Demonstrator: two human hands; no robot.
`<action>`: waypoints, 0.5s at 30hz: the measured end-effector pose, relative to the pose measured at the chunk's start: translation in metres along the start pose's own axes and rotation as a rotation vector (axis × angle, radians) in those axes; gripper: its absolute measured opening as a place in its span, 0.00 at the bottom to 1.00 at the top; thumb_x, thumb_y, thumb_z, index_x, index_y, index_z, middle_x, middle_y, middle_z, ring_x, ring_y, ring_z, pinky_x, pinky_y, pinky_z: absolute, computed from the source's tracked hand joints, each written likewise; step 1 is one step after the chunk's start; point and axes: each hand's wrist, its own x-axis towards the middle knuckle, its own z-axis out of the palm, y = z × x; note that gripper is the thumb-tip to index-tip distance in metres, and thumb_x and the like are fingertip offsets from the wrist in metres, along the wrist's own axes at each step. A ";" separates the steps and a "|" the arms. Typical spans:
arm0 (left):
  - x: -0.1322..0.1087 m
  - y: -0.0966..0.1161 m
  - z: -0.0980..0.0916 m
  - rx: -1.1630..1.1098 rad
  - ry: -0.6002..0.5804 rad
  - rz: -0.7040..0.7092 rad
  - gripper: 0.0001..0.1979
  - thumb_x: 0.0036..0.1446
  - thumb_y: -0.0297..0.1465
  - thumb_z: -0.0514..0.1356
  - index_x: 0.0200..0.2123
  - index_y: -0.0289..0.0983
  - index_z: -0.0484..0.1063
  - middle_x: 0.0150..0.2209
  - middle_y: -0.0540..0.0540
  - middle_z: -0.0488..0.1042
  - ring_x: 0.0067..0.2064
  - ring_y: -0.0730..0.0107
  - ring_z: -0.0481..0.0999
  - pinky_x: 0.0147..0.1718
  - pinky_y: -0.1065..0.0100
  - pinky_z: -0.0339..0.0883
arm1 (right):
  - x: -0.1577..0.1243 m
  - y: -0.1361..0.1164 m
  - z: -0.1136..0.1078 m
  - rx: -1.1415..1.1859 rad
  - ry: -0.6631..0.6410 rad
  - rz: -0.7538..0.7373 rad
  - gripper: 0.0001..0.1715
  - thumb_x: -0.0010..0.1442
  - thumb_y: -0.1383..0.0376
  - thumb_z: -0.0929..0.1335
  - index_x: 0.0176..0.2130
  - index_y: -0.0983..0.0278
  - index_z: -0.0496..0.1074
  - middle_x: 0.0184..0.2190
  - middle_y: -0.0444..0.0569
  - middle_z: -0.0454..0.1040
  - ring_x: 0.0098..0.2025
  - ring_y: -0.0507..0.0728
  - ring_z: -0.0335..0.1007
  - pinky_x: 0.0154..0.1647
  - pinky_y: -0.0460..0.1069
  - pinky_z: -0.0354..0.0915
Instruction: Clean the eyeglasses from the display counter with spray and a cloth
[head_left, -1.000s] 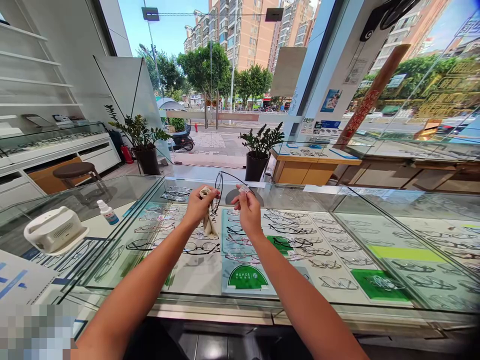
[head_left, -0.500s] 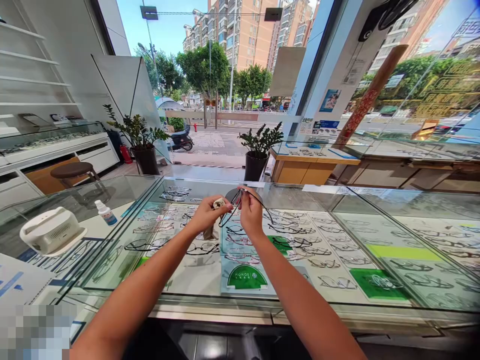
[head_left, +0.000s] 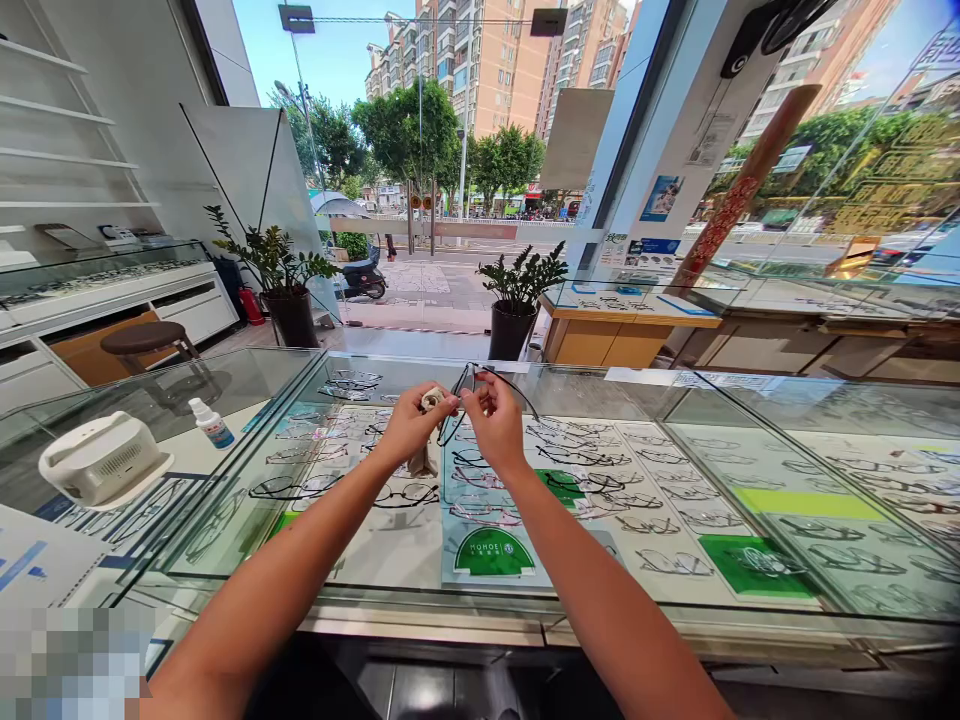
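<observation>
The glass case [head_left: 420,618] is close by, with a green card [head_left: 493,555] and rows of frames [head_left: 649,526] inside. Over it, the left hand [head_left: 411,427] holds a cloth [head_left: 422,463] and pinches the edge of the dark glasses [head_left: 451,430]. The right hand [head_left: 498,424] grips them too, with its thumb and fingers. The glasses are tilted, up in the air between both hands. A white box [head_left: 105,460] and a spray bottle [head_left: 213,426] stand to the left. Farther off are two plants [head_left: 512,325], a scooter [head_left: 364,278], trees [head_left: 409,135] and tall buildings [head_left: 499,75].
</observation>
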 end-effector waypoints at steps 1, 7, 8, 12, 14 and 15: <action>0.000 -0.001 0.000 0.008 0.003 0.005 0.20 0.58 0.50 0.70 0.32 0.38 0.79 0.29 0.48 0.79 0.31 0.68 0.72 0.35 0.67 0.65 | 0.000 0.001 0.000 -0.004 0.007 -0.008 0.22 0.65 0.54 0.71 0.53 0.63 0.74 0.29 0.40 0.71 0.30 0.54 0.67 0.35 0.52 0.64; 0.002 -0.007 -0.002 -0.002 0.089 0.007 0.20 0.60 0.50 0.69 0.34 0.38 0.79 0.31 0.46 0.81 0.32 0.66 0.74 0.35 0.66 0.65 | 0.004 0.003 -0.005 -0.030 0.007 -0.015 0.29 0.64 0.61 0.68 0.63 0.61 0.73 0.34 0.42 0.72 0.31 0.54 0.65 0.38 0.52 0.66; 0.003 -0.008 -0.003 -0.012 0.121 -0.002 0.20 0.60 0.50 0.69 0.34 0.38 0.79 0.31 0.46 0.81 0.32 0.67 0.74 0.34 0.66 0.65 | 0.004 0.003 -0.006 -0.045 0.007 -0.012 0.29 0.63 0.62 0.68 0.62 0.61 0.74 0.36 0.43 0.73 0.31 0.54 0.65 0.39 0.52 0.66; 0.009 -0.009 -0.011 -0.059 0.280 -0.033 0.20 0.59 0.50 0.69 0.36 0.38 0.78 0.33 0.45 0.82 0.34 0.66 0.77 0.35 0.66 0.66 | 0.007 0.007 -0.008 -0.162 0.030 -0.031 0.19 0.61 0.63 0.69 0.51 0.62 0.78 0.46 0.51 0.74 0.38 0.57 0.70 0.45 0.55 0.68; 0.013 -0.010 -0.017 -0.088 0.364 -0.036 0.20 0.58 0.50 0.69 0.37 0.38 0.77 0.35 0.45 0.82 0.38 0.64 0.80 0.37 0.66 0.67 | 0.008 0.011 -0.008 -0.213 0.030 -0.047 0.12 0.61 0.62 0.69 0.44 0.62 0.78 0.48 0.54 0.73 0.45 0.61 0.71 0.50 0.58 0.68; 0.015 -0.011 -0.019 -0.097 0.405 -0.034 0.21 0.58 0.50 0.69 0.37 0.38 0.76 0.36 0.44 0.82 0.39 0.63 0.81 0.37 0.66 0.67 | 0.008 0.012 -0.008 -0.231 0.028 -0.056 0.09 0.61 0.62 0.69 0.42 0.61 0.78 0.48 0.54 0.73 0.47 0.62 0.72 0.53 0.59 0.68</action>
